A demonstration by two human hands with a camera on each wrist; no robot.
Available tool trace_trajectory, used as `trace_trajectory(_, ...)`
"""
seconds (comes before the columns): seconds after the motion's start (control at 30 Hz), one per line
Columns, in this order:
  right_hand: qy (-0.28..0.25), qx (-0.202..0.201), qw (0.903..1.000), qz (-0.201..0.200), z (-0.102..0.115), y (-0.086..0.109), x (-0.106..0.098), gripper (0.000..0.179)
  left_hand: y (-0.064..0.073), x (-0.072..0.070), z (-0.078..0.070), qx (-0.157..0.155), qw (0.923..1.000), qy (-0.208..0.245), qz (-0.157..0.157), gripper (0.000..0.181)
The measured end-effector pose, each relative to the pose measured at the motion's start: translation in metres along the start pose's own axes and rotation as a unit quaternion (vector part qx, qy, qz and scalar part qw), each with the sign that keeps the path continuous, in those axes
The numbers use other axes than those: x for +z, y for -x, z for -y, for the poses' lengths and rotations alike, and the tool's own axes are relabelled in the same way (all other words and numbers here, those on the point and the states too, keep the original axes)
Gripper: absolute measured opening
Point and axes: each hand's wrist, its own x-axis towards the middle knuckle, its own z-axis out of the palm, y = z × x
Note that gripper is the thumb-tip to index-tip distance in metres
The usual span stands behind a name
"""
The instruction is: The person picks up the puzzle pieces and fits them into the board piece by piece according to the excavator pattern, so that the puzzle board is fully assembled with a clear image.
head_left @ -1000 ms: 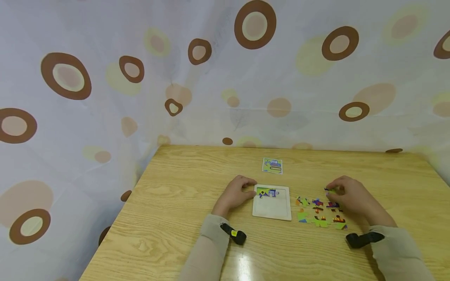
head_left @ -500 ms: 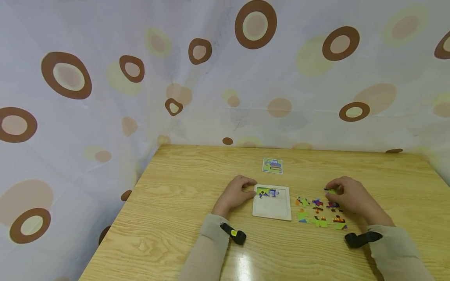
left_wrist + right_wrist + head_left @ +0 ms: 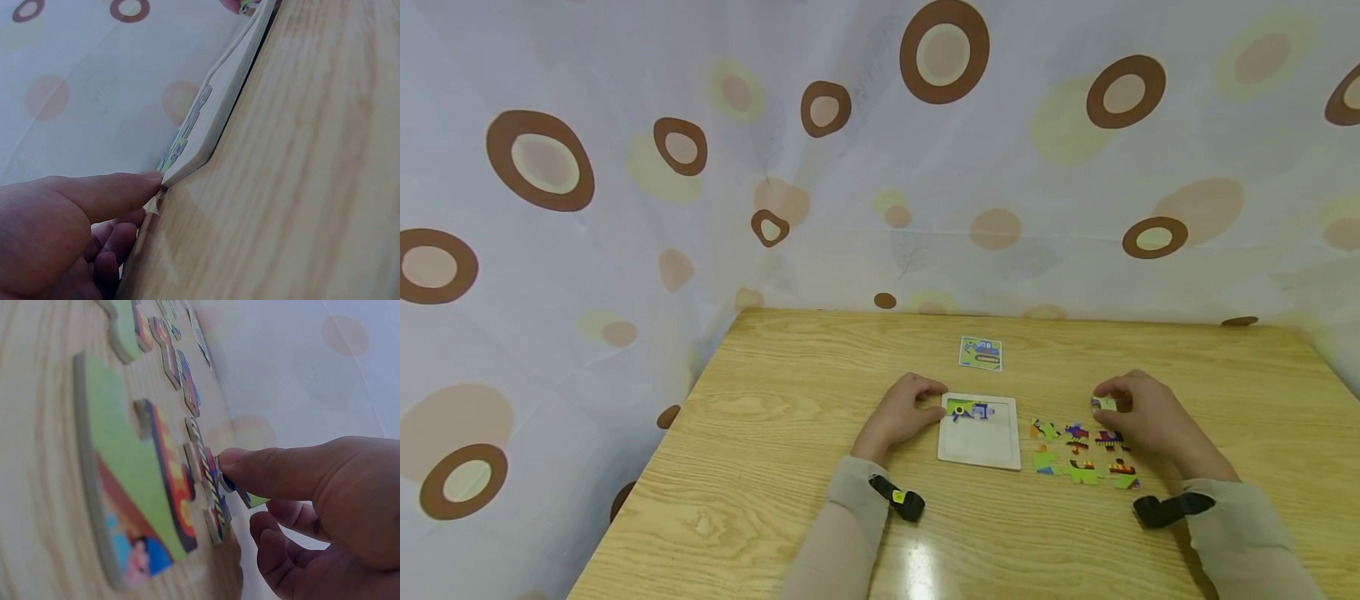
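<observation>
My left hand (image 3: 907,417) holds the left edge of a square, pale puzzle tray (image 3: 977,450), with thumb and forefinger at its upper left corner. A few joined pieces with a green and purple picture (image 3: 973,411) lie along the tray's top. My right hand (image 3: 1150,417) pinches a green puzzle piece (image 3: 1103,403) between thumb and fingers; in the right wrist view the thumb hides part of this green and blue piece (image 3: 253,499). Below that hand, several loose puzzle pieces (image 3: 1084,472) lie in rows on the table, right of the tray.
A small picture card (image 3: 981,353) of a digger lies behind the tray. The wooden table (image 3: 790,375) reaches back to a patterned cloth (image 3: 850,183). Each wrist wears a black camera, such as the left one's camera (image 3: 910,506).
The piece in my right hand has tilted and shows more of its green face. That hand has shifted slightly; my left hand and the tray stay in place.
</observation>
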Motion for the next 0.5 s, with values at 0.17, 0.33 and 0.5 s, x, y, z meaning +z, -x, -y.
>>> trace_trajectory(0.17,-0.017,0.015,0.9997,0.006,0.0015,0.0022,-0.001,0.032,0.0001,-0.0001,-0.0002,-0.002,1.0,0.002,0.001,0.033)
trace_trajectory(0.33,-0.024,0.021,0.9995,-0.01,0.0035,0.0036,-0.002,0.028,0.0012,-0.0009,-0.0009,-0.001,1.0,0.005,0.002,0.033)
trace_trajectory(0.5,-0.027,0.006,0.9992,-0.028,0.0071,0.0025,-0.0032,0.023,0.0011,-0.0013,-0.0013,-0.002,1.0,0.003,0.003,0.034)
